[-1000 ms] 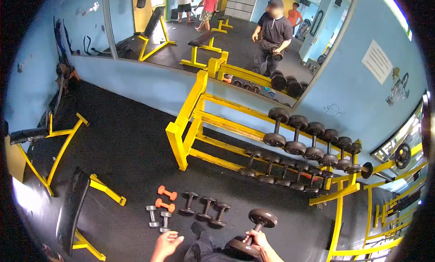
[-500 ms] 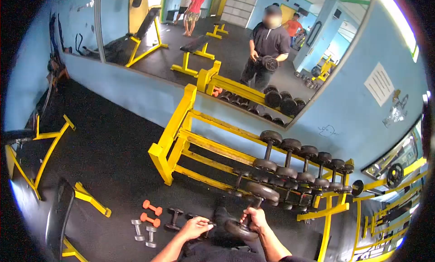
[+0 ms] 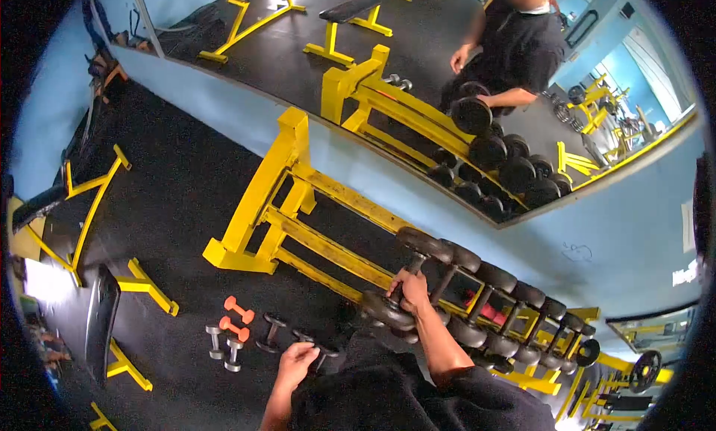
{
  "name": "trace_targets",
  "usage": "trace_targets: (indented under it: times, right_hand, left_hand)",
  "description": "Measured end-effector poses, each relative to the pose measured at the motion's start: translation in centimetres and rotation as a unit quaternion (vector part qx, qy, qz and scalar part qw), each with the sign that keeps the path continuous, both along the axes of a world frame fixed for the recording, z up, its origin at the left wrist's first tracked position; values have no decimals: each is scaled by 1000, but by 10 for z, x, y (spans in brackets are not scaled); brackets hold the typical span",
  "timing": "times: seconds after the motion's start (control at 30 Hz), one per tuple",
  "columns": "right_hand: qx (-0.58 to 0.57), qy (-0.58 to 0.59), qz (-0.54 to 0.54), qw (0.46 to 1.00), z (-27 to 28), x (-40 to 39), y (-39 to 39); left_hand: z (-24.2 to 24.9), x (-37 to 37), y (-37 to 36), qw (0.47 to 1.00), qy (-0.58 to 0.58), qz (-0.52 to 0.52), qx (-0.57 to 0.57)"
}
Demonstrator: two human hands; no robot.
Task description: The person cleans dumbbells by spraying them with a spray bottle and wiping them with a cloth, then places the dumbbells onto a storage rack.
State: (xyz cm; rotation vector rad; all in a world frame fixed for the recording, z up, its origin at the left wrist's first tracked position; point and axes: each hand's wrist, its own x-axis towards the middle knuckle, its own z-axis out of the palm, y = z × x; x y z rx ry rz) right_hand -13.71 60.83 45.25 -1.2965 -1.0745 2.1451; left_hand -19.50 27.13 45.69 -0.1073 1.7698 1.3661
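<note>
My right hand (image 3: 410,289) is wrapped around the handle of a large black dumbbell (image 3: 424,243). That dumbbell is at the left end of the row on the yellow rack (image 3: 328,189), its upper head close over the top rail and beside the neighbouring dumbbell (image 3: 461,256). My left hand (image 3: 298,365) hangs free in front of my body, fingers loosely bent, with nothing seen in it. In this view it overlaps the area of a small black dumbbell (image 3: 317,341) on the floor.
Orange dumbbells (image 3: 239,310), grey dumbbells (image 3: 233,355) and another black one (image 3: 273,332) lie on the dark floor. To the left stands a yellow-framed bench (image 3: 104,319). A wall mirror (image 3: 291,73) behind the rack reflects me and the gym.
My right hand has carried the large dumbbell forward from near my body to the rack row. My left hand stays low in front. The view has shifted closer to the rack.
</note>
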Motion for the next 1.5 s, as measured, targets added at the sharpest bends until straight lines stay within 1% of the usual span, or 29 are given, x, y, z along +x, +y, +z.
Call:
trace_targets:
  times: [0.07, 0.13, 0.17, 0.23, 0.27, 0.3, 0.37, 0.4, 0.47, 0.5, 0.57, 0.6, 0.67, 0.7, 0.77, 0.8, 0.87, 0.9, 0.93, 1.0, 1.03, 1.07, 1.13, 1.17, 1.3, 1.33, 1.4, 1.43, 1.5]
  right_hand:
    - [7, 1, 28, 1000, -1, -9, 12]
    - [48, -22, 41, 998, -15, -16, 21]
    - [42, -24, 44, 998, -24, -18, 23]
    - [38, -19, -2, 999, -40, -25, 25]
    - [33, -21, 2, 999, -43, -29, 26]
    - [26, -22, -8, 999, -46, -30, 27]
    - [14, -28, -25, 999, -51, -32, 26]
    - [11, -34, -38, 999, -54, -33, 22]
    - [6, -47, -55, 997, -59, -36, 21]
    - [7, -39, -46, 998, -60, -35, 21]
    - [-4, -48, -11, 999, -54, -29, 22]
    - [-8, -54, -19, 998, -60, -28, 25]
    - [31, -110, 14, 993, -71, -21, 25]
    - [34, -110, -4, 993, -70, -18, 25]
    - [201, -196, 49, 958, -51, -22, 28]
    - [207, -196, 31, 958, -38, -18, 28]
    - [178, -325, 42, 928, -2, -10, 16]
    - [230, -333, 22, 914, 19, -5, 8]
    - [232, -330, 4, 915, 28, 2, -2]
    - [408, -313, -4, 857, 42, 19, -27]
    - [403, -300, -26, 864, 60, 23, -42]
    - [403, -301, -46, 863, 63, 29, -54]
    - [414, -284, -36, 864, 67, 41, -86]
    - [434, -295, -66, 849, 66, 46, -106]
    - [417, -291, -157, 847, 62, 71, -202]
    - [420, -292, -163, 844, 56, 80, -225]
    - [348, -291, -163, 876, 43, 95, -267]
    - [343, -287, -160, 880, 49, 103, -288]
    - [322, -298, -143, 887, 57, 118, -317]
  left_hand:
    - [10, -3, 33, 1000, 3, -8, -2]
    - [14, -7, 62, 997, 3, -56, 50]
    - [20, -9, 78, 998, 0, -52, 44]
    - [32, -16, 111, 994, 9, -96, 47]
    - [31, -19, 125, 995, 7, -93, 42]
    - [27, -20, 136, 991, 43, -121, 39]
    - [19, -21, 151, 977, 88, -191, 18]
    - [17, -18, 155, 977, 81, -194, 14]
    - [22, -21, 168, 963, 115, -242, -18]
    - [20, -22, 171, 964, 107, -244, -18]
    - [17, -24, 170, 943, 169, -286, -20]
    - [19, -26, 171, 941, 164, -294, -20]
    - [29, -28, 171, 930, 155, -327, -63]
    - [21, -26, 167, 926, 197, -320, -44]
    - [25, -34, 166, 916, 201, -343, -47]
    - [26, -38, 164, 913, 199, -350, -63]
    - [19, -41, 157, 934, 174, -308, -56]
    - [21, -43, 155, 936, 187, -297, -39]
    - [23, -47, 151, 937, 199, -287, -20]
    - [10, -52, 138, 933, 211, -291, 6]
    - [6, -54, 132, 935, 213, -281, 25]
    - [11, -56, 126, 929, 220, -297, 33]
    - [19, -60, 108, 922, 233, -306, 36]
    - [20, -61, 97, 921, 243, -301, 48]
    - [20, -70, 33, 902, 257, -341, 70]
    - [21, -68, 15, 899, 259, -344, 76]
    - [27, -64, -25, 903, 247, -345, 65]
    - [35, -60, -45, 904, 245, -342, 74]
    - [30, -51, -85, 914, 222, -332, 74]
